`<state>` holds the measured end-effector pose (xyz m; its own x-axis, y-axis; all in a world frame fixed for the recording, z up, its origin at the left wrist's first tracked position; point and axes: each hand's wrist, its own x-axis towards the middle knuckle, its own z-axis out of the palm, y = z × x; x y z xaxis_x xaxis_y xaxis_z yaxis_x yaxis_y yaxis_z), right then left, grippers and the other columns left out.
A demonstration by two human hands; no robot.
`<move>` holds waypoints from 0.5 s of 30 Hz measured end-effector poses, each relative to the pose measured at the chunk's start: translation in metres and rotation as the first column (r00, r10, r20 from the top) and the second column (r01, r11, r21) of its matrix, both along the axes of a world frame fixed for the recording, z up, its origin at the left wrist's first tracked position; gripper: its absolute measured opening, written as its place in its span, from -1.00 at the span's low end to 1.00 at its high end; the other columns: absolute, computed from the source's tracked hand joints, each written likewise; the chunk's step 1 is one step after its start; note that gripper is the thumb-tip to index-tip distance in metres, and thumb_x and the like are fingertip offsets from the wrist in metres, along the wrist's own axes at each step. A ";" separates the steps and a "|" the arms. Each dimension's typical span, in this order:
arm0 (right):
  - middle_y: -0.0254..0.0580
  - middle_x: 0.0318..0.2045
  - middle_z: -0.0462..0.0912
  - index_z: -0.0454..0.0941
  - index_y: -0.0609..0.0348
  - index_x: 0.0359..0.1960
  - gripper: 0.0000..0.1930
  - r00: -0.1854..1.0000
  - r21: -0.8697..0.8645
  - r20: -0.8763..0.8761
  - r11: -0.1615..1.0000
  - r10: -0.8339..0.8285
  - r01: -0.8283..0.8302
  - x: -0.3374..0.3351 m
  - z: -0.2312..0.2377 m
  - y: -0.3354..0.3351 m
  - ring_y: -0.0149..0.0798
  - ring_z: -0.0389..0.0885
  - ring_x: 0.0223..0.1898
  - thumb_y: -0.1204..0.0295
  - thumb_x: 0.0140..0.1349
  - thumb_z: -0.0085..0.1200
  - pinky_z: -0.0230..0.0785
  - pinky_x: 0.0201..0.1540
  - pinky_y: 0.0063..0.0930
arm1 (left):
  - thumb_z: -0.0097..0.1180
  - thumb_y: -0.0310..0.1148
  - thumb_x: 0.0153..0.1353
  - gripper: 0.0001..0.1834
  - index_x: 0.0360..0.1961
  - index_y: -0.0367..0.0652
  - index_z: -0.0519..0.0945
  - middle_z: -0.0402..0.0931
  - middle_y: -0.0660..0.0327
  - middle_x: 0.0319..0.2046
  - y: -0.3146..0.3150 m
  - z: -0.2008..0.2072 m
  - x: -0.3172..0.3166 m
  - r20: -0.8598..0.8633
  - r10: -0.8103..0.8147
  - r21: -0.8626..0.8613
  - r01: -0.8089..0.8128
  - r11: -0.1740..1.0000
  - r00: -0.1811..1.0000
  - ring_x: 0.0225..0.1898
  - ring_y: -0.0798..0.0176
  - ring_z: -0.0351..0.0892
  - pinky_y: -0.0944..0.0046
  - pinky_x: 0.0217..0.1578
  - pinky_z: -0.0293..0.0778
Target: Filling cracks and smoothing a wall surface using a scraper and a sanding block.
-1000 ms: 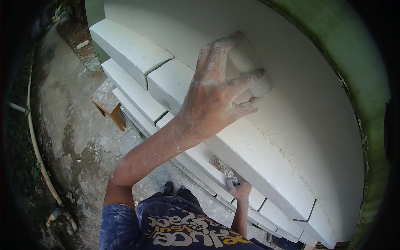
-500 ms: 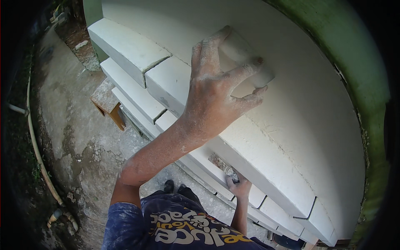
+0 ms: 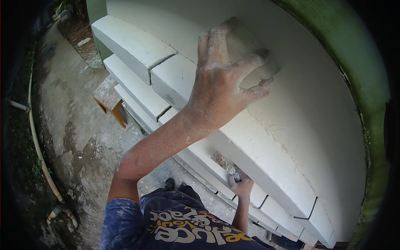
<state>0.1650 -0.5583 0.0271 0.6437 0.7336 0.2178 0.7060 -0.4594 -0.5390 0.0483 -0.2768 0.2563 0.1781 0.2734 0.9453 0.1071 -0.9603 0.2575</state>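
Note:
My left hand (image 3: 218, 81), coated in white dust, is held up against the smooth white wall (image 3: 316, 104). Its spread fingers grip the edges of a thin, greyish, rectangular plate (image 3: 245, 43), blurred and pressed flat to the wall; its exact kind cannot be made out. Lower down, my right hand (image 3: 242, 186) is closed around the handle of a small trowel (image 3: 219, 159) with a flat, smeared blade. That trowel is beside the white stepped ledges (image 3: 266, 166), partly hidden by the ledge above it.
Gapped white ledges (image 3: 129, 41) run in tiers along the wall's foot. A dusty wooden stool (image 3: 109, 98) stands on the stained concrete path (image 3: 79, 137). A green border (image 3: 354, 62) edges the wall, and a pipe (image 3: 35, 146) lies at far left.
My left hand has slid slightly up and to the right along the wall with the grey plate. My right hand and the trowel are nearly where they were.

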 end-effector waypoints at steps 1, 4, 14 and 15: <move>0.07 -0.14 0.74 0.76 0.14 -0.18 -0.59 1.000 0.000 0.002 1.000 -0.003 0.003 0.000 0.001 0.001 0.14 0.68 -0.04 0.29 -0.15 0.32 0.45 0.13 -0.05 | 0.56 -0.16 -0.06 -0.52 -0.06 0.03 0.76 0.21 -0.19 0.25 -0.004 -0.004 0.000 0.002 -0.004 0.002 0.004 1.000 1.000 0.29 -0.28 0.20 -0.26 0.21 0.39; 0.06 -0.16 0.74 0.76 0.15 -0.20 -0.59 0.997 0.045 0.082 0.999 0.004 -0.008 -0.002 -0.006 -0.001 0.14 0.68 -0.05 0.29 -0.15 0.33 0.45 0.14 -0.05 | 0.55 -0.14 -0.06 -0.53 -0.08 0.01 0.76 0.21 -0.19 0.25 -0.004 -0.008 0.002 -0.030 -0.133 0.031 0.134 0.990 0.991 0.27 -0.28 0.20 -0.27 0.21 0.36; 0.05 -0.16 0.74 0.76 0.14 -0.19 -0.61 0.999 0.039 0.045 0.999 0.015 -0.017 0.001 -0.007 -0.002 0.12 0.67 -0.05 0.32 -0.14 0.32 0.46 0.12 -0.06 | 0.57 -0.15 -0.10 -0.52 -0.10 0.00 0.77 0.23 -0.20 0.23 0.008 0.004 0.003 0.006 -0.085 0.010 0.085 0.996 0.996 0.28 -0.24 0.22 -0.26 0.22 0.34; 0.04 -0.16 0.74 0.76 0.14 -0.19 -0.61 0.999 0.033 0.044 0.999 0.017 -0.018 0.000 -0.006 0.000 0.12 0.68 -0.05 0.31 -0.14 0.32 0.46 0.11 -0.06 | 0.57 -0.15 -0.10 -0.52 -0.10 0.00 0.77 0.22 -0.20 0.24 0.015 0.009 0.000 0.055 -0.059 -0.021 0.061 0.998 0.997 0.29 -0.24 0.22 -0.25 0.23 0.33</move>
